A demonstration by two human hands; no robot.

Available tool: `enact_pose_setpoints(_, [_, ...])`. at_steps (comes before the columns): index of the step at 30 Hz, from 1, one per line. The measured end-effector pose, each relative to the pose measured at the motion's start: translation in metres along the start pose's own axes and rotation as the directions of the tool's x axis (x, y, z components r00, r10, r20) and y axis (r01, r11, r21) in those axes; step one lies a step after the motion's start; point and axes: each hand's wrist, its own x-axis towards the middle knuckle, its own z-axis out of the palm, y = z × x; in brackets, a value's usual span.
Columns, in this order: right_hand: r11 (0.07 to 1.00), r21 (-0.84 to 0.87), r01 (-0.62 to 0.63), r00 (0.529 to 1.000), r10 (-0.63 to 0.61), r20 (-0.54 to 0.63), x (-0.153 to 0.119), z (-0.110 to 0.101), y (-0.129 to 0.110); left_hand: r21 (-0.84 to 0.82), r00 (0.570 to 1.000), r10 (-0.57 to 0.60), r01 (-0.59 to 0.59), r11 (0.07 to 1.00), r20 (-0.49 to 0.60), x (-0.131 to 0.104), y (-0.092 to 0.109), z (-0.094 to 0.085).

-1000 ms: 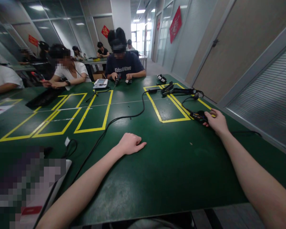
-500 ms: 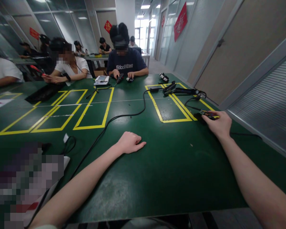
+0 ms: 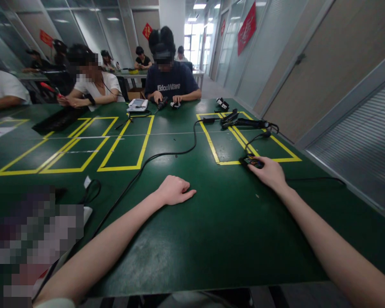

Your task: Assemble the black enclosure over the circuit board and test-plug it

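My right hand (image 3: 271, 172) grips a small black device with coloured parts (image 3: 253, 160) at the near edge of the right-hand yellow tape frames. Its exact kind cannot be made out. From its far side a thin black cable (image 3: 247, 143) rises towards a cluster of black gear. My left hand (image 3: 173, 191) rests on the green table (image 3: 208, 239) with fingers curled in and thumb stretched out, nothing visible in it. To its left runs a long black cord (image 3: 141, 175).
Beyond my right hand lie a folded black stand-like object (image 3: 244, 121) and a black-and-white item (image 3: 222, 103). Yellow tape frames (image 3: 125, 170) mark the table. Across it, a person in a dark shirt (image 3: 173, 81) handles a drill (image 3: 162, 104). A black tray (image 3: 59, 119) lies far left.
My right hand has slid left with the black device, bringing it to the corner of the tape frames. My left hand stays in place.
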Motion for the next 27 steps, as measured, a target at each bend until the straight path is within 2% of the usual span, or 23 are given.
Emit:
enact_pose_setpoints(1, [0.999, 0.043, 0.032, 0.998, -0.034, 0.043, -0.008, 0.003, -0.021, -0.018, 0.999, 0.02, -0.02, 1.0, -0.032, -0.001, 0.0, 0.0])
enact_pose_setpoints(3, [0.958, 0.205, 0.198, 0.967, -0.225, 0.116, -0.028, 0.008, -0.065, -0.047, 0.987, 0.066, -0.074, 0.996, -0.149, -0.002, 0.0, -0.001])
enact_pose_setpoints(4, [0.898, 0.316, 0.305, 0.916, -0.367, 0.16, -0.039, 0.009, -0.085, -0.054, 0.97, 0.093, -0.107, 0.993, -0.223, -0.003, 0.0, -0.002])
enact_pose_setpoints(6, [0.727, 0.509, 0.461, 0.758, -0.62, 0.2, -0.06, 0.01, -0.119, -0.051, 0.929, 0.147, -0.174, 0.983, -0.341, -0.004, 0.001, -0.003])
enact_pose_setpoints(7, [0.641, 0.58, 0.503, 0.679, -0.708, 0.194, -0.069, 0.01, -0.131, -0.048, 0.912, 0.179, -0.211, 0.976, -0.368, -0.005, 0.002, -0.003])
enact_pose_setpoints(8, [0.579, 0.623, 0.526, 0.624, -0.76, 0.179, -0.076, 0.01, -0.14, -0.049, 0.903, 0.215, -0.25, 0.967, -0.371, -0.005, 0.002, -0.003])
enact_pose_setpoints(9, [0.544, 0.644, 0.538, 0.599, -0.784, 0.162, -0.081, 0.009, -0.145, -0.054, 0.902, 0.248, -0.285, 0.957, -0.354, -0.005, 0.002, -0.002])
enact_pose_setpoints(10, [0.524, 0.654, 0.545, 0.592, -0.793, 0.142, -0.085, 0.009, -0.148, -0.062, 0.904, 0.272, -0.308, 0.949, -0.328, -0.005, 0.003, -0.001])
enact_pose_setpoints(12, [0.522, 0.651, 0.552, 0.615, -0.781, 0.105, -0.089, 0.007, -0.15, -0.079, 0.916, 0.3, -0.33, 0.941, -0.265, -0.005, 0.003, -0.001])
enact_pose_setpoints(16, [0.548, 0.628, 0.553, 0.663, -0.745, 0.066, -0.089, 0.004, -0.147, -0.056, 0.947, 0.264, -0.278, 0.959, -0.183, -0.004, 0.005, -0.004])
enact_pose_setpoints(19, [0.566, 0.59, 0.575, 0.661, -0.747, 0.072, -0.089, 0.005, -0.146, -0.055, 0.964, 0.216, -0.227, 0.972, -0.154, -0.003, 0.007, -0.008])
enact_pose_setpoints(23, [0.605, 0.507, 0.614, 0.673, -0.737, 0.064, -0.088, 0.011, -0.146, -0.117, 0.975, 0.175, -0.191, 0.975, -0.138, -0.002, 0.008, -0.008])
enact_pose_setpoints(27, [0.648, 0.433, 0.627, 0.698, -0.714, 0.059, -0.084, 0.01, -0.146, -0.159, 0.964, 0.174, -0.207, 0.965, -0.2, -0.003, 0.007, -0.007])
